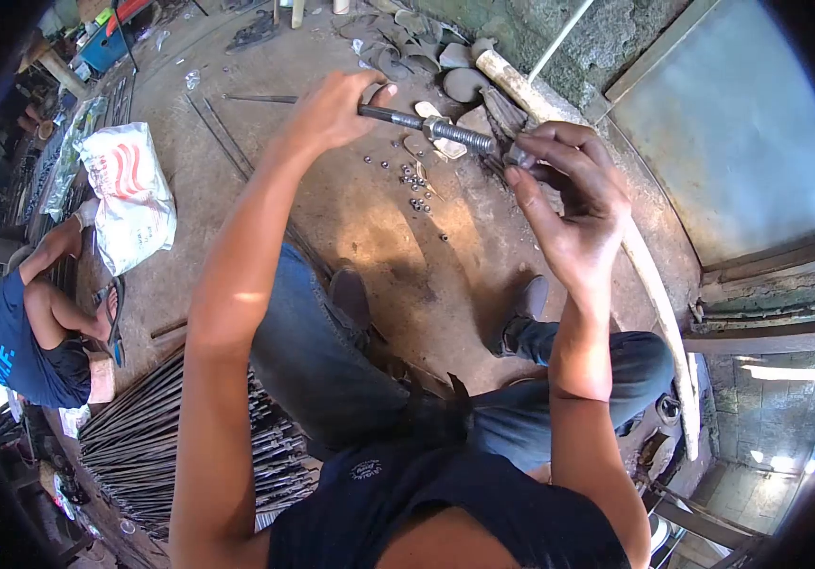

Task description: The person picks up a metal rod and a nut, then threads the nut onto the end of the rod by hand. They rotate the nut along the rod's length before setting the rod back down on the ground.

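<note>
Head view shows me mid-step threading a nut onto the rod point(431, 124) at 12 o'clock: my left hand point(332, 109) grips its shaft, my right hand point(569, 204) pinches at the threaded end, and next I judge steady turning.

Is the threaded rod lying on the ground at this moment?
No. The threaded rod is lifted above the floor, with the left hand gripping its shaft and the right hand at its threaded end.
</note>
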Action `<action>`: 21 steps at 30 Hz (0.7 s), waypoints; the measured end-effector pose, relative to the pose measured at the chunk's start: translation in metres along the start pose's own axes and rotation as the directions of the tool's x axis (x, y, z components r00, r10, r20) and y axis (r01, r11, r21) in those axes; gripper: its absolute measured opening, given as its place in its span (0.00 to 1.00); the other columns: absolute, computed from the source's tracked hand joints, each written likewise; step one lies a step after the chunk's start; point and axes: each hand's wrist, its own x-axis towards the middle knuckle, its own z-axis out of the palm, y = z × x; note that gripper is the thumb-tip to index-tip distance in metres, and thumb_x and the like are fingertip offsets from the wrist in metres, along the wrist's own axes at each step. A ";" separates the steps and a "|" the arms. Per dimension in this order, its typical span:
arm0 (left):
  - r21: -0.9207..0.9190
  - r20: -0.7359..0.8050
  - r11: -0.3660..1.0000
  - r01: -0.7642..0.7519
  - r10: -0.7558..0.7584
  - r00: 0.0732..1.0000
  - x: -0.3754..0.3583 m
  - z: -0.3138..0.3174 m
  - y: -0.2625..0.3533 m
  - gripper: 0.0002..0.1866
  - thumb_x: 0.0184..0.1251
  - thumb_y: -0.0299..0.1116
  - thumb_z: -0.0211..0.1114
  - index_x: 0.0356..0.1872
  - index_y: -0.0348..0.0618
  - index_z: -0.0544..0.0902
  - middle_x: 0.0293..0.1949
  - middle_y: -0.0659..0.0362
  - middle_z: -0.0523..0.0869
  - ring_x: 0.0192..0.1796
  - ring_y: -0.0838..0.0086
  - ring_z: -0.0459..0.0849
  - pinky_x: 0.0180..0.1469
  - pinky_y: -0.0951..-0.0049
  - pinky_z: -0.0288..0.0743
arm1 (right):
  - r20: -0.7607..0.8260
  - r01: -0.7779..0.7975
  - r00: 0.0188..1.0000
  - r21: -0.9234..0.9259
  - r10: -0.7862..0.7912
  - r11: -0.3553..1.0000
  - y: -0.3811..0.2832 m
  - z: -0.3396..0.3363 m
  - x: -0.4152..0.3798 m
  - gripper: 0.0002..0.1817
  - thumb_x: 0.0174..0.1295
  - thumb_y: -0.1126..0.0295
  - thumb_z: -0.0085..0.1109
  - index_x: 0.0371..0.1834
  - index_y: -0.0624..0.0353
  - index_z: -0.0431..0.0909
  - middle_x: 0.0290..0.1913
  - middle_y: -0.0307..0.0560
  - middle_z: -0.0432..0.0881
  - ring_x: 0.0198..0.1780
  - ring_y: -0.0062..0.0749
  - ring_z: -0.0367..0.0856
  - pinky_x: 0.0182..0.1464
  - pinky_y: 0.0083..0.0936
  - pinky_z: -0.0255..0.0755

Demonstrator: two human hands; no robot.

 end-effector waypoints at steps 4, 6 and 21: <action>-0.011 -0.056 0.999 -0.051 0.051 0.997 -0.001 0.004 -0.010 0.19 0.78 0.46 0.60 0.56 0.42 0.85 0.28 0.44 0.85 0.31 0.56 0.83 0.40 0.55 0.74 | 0.062 0.020 0.998 -0.071 -0.016 0.997 -0.013 0.009 0.006 0.16 0.51 0.83 0.74 0.45 0.63 0.88 0.46 0.49 0.86 0.44 0.31 0.87 0.48 0.24 0.81; -0.006 -0.049 0.999 -0.042 0.042 0.998 -0.002 0.002 -0.010 0.19 0.78 0.46 0.60 0.56 0.42 0.85 0.29 0.42 0.85 0.33 0.54 0.85 0.41 0.55 0.75 | 0.067 0.005 0.998 -0.072 0.000 0.997 -0.015 0.012 0.008 0.16 0.51 0.82 0.73 0.45 0.62 0.89 0.46 0.48 0.86 0.44 0.32 0.87 0.48 0.24 0.81; -0.021 -0.032 1.000 0.017 -0.017 0.999 -0.001 -0.005 -0.008 0.22 0.76 0.51 0.60 0.54 0.44 0.86 0.33 0.42 0.87 0.39 0.48 0.86 0.45 0.50 0.77 | 0.163 0.236 0.967 -0.289 -0.195 0.928 -0.036 0.013 0.023 0.16 0.54 0.81 0.73 0.48 0.61 0.88 0.43 0.50 0.85 0.42 0.41 0.87 0.44 0.31 0.81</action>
